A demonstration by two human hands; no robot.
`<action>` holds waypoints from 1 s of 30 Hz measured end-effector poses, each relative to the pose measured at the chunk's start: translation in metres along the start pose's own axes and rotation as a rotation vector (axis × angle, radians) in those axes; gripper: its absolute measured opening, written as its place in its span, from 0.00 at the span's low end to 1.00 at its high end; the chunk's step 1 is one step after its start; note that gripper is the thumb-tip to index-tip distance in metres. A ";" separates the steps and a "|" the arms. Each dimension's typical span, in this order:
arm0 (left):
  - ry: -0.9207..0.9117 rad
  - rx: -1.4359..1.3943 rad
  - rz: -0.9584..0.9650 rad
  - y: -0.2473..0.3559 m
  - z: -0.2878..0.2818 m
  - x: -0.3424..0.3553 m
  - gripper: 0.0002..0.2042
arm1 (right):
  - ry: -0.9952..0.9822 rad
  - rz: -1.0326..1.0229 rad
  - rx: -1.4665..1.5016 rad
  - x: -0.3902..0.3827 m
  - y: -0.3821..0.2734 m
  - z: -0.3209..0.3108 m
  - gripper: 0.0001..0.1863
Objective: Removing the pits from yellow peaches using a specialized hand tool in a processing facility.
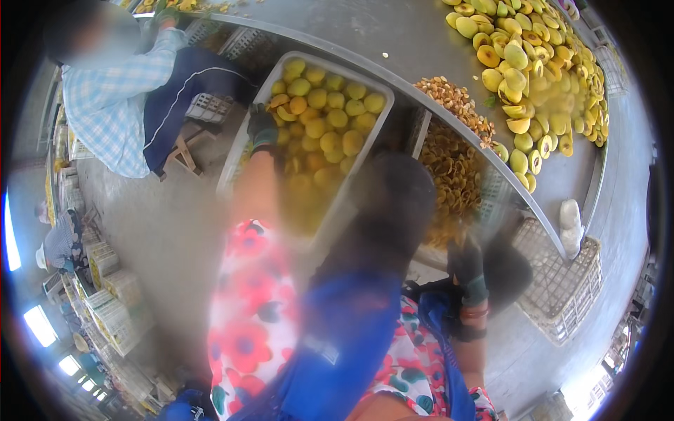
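Observation:
My left hand (262,128), in a dark green glove, reaches into the left side of a pale plastic crate (380,102) of whole yellow-green fruit (337,118); its fingers are partly hidden, so any grip is unclear. My right hand (466,270), also gloved, is low beside a container of brown pit pieces (453,186); what it holds, if anything, is unclear through the blur. Across the metal table (407,42) lie halved yellow fruit (526,77) and a heap of pits (453,102). Haze blurs the lower middle of the view.
A co-worker (112,116) in a checked shirt sits at the left by the table's raised edge. An empty white crate (558,284) stands at the right below a white bundle (570,228). Stacked crates (119,309) and another person (60,242) are at far left.

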State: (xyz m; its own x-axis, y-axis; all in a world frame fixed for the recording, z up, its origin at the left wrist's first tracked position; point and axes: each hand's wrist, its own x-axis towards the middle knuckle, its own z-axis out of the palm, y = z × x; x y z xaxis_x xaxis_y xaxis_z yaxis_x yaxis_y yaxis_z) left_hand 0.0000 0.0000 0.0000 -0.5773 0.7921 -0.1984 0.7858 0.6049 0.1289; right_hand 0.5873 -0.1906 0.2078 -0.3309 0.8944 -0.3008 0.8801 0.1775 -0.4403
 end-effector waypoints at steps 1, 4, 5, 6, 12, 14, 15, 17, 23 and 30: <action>0.030 0.000 0.047 0.027 -0.001 -0.025 0.24 | 0.108 -0.010 0.010 -0.009 -0.011 -0.018 0.18; 0.361 0.251 0.190 -0.042 -0.034 -0.004 0.22 | 0.136 -0.062 0.146 0.027 -0.050 -0.012 0.12; 0.330 0.173 0.207 -0.038 -0.017 -0.011 0.22 | 0.007 0.048 0.181 0.021 -0.047 -0.014 0.13; 0.310 0.107 0.211 -0.042 -0.009 -0.018 0.23 | 0.016 0.080 0.175 0.019 -0.044 -0.012 0.13; 0.199 0.128 0.182 -0.089 -0.020 0.028 0.23 | 0.087 -0.328 -0.202 0.030 -0.035 0.011 0.10; -0.146 0.261 0.137 -0.023 -0.027 0.016 0.21 | 0.092 -0.277 -0.203 0.023 -0.024 0.025 0.11; -0.130 0.266 0.143 -0.013 -0.047 0.016 0.21 | 0.097 -0.312 -0.174 0.025 -0.025 0.028 0.11; -0.074 0.200 0.136 0.008 -0.082 0.013 0.17 | 0.111 -0.206 -0.025 0.019 -0.019 0.033 0.10; 0.605 -0.510 0.997 0.230 -0.212 -0.100 0.16 | 0.266 -0.227 0.017 0.010 -0.012 -0.011 0.06; 0.130 -0.470 1.141 0.440 -0.144 -0.048 0.29 | 0.469 -0.265 0.093 0.023 -0.016 -0.037 0.06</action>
State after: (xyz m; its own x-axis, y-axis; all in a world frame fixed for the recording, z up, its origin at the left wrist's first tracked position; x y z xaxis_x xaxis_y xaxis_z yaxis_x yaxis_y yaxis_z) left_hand 0.3413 0.2395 0.2057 0.3452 0.8709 0.3499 0.7130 -0.4858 0.5056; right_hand 0.5785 -0.1573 0.2395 -0.3310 0.9150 0.2307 0.7467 0.4034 -0.5288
